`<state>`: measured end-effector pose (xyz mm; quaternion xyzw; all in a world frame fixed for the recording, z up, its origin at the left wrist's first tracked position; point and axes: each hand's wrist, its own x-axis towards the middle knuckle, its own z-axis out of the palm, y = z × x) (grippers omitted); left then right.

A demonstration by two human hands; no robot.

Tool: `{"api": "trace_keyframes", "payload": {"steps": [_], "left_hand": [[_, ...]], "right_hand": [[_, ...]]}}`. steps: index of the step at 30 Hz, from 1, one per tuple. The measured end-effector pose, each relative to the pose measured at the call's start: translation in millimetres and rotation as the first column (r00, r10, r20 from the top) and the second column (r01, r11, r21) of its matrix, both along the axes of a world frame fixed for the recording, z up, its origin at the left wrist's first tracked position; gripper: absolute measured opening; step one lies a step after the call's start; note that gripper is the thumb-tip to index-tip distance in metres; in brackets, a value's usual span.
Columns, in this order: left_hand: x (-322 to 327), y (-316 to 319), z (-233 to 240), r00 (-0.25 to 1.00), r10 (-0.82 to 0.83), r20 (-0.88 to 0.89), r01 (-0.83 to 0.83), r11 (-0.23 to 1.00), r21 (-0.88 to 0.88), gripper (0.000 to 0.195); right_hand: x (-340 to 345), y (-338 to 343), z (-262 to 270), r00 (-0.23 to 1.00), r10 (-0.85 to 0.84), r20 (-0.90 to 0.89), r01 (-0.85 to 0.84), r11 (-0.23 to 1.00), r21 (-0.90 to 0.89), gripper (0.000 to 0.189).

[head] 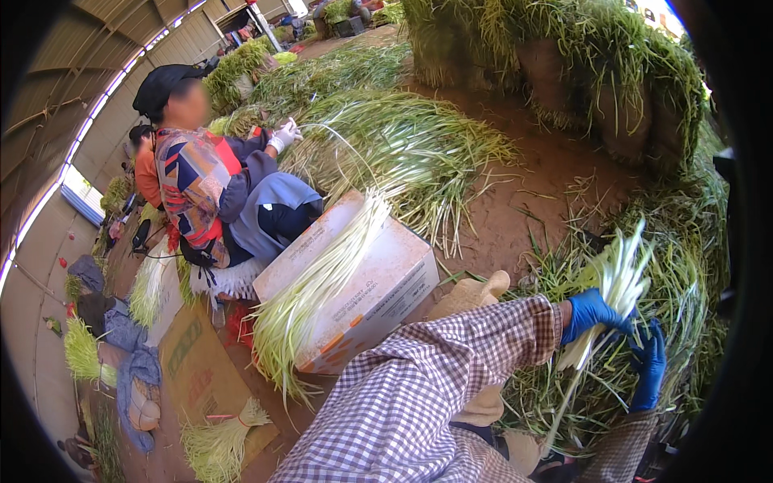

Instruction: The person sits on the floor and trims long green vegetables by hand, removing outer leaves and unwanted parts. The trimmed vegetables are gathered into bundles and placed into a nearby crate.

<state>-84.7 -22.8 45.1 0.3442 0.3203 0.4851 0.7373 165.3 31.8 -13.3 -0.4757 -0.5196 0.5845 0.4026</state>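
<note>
My left hand [595, 317], in a blue glove, grips a bunch of white and pale green stalks [625, 268], which look like chives. The bunch points up and to the right, and a long pale strand hangs below it. Close beside it is my right hand [649, 365], also blue-gloved, with its fingers apart; whether its fingertips touch the stalks is hard to tell. Under both hands spreads a heap of loose green stalks [543, 386]. To the left, a long bundle of pale stalks [326, 284] lies across a white printed carton [398, 259].
A co-worker [199, 175] in white gloves sits behind the carton, beside a large pile of green stalks [392, 145]. Tall stacked bundles [555, 60] stand at the upper right. At lower left, a tied bunch [226, 441] rests partly on flattened cardboard [199, 374]. Another person [145, 166] sits farther back.
</note>
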Motion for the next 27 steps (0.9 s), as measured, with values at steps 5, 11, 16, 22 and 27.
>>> {"api": "trace_keyframes", "payload": {"steps": [5, 11, 16, 22, 27], "left_hand": [[-5.2, 22.7, -5.9, 0.900, 0.427, 0.081, -0.431, 0.901, 0.041, 0.023], [-17.3, 35.7, -19.8, 0.782, 0.583, 0.221, -0.607, 0.793, 0.053, 0.029], [-21.2, 35.3, -18.1, 0.781, 0.592, 0.201, -0.616, 0.783, 0.084, 0.031], [-18.1, 17.5, -14.0, 0.834, 0.551, 0.027, -0.551, 0.834, -0.032, 0.014], [32.0, -31.8, -37.2, 0.921, 0.340, 0.190, -0.346, 0.938, 0.002, 0.020]], "right_hand": [[-49.9, -62.0, 39.8, 0.936, 0.328, -0.131, -0.313, 0.942, 0.126, 0.058], [-68.7, -102.3, 33.2, 0.955, 0.090, 0.283, -0.115, 0.991, 0.072, 0.021], [-62.2, -108.6, 20.6, 0.947, 0.057, 0.316, -0.169, 0.926, 0.338, 0.019], [-41.9, -97.5, 53.7, 0.988, -0.064, -0.138, 0.086, 0.984, 0.159, 0.023], [-36.3, -87.4, 48.4, 0.984, -0.142, -0.105, 0.161, 0.965, 0.208, 0.020]]}}
